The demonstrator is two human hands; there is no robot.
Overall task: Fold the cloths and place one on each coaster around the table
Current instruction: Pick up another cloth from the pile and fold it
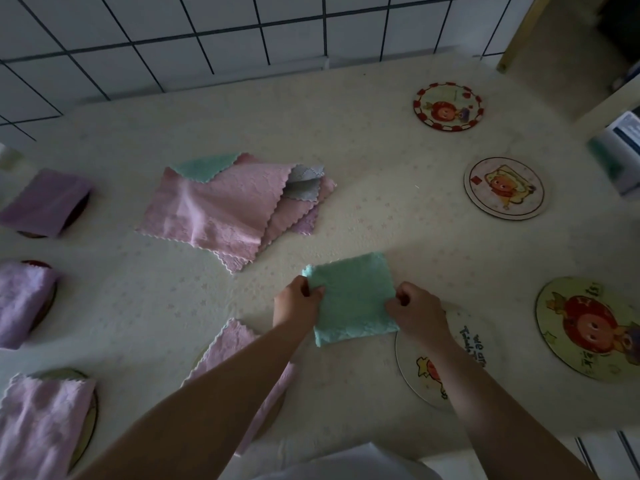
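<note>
Both hands, left hand (298,302) and right hand (415,310), pinch the folded green cloth (349,298) by opposite edges; the bare coaster (420,367) lies just right-below, probably its target.

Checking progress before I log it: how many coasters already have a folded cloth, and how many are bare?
Coasters with a cloth: 4
Bare coasters: 4
Total coasters: 8

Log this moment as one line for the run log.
both hands: left hand and right hand pinch folded green cloth | beside bare coaster | unfolded pile remains
</note>
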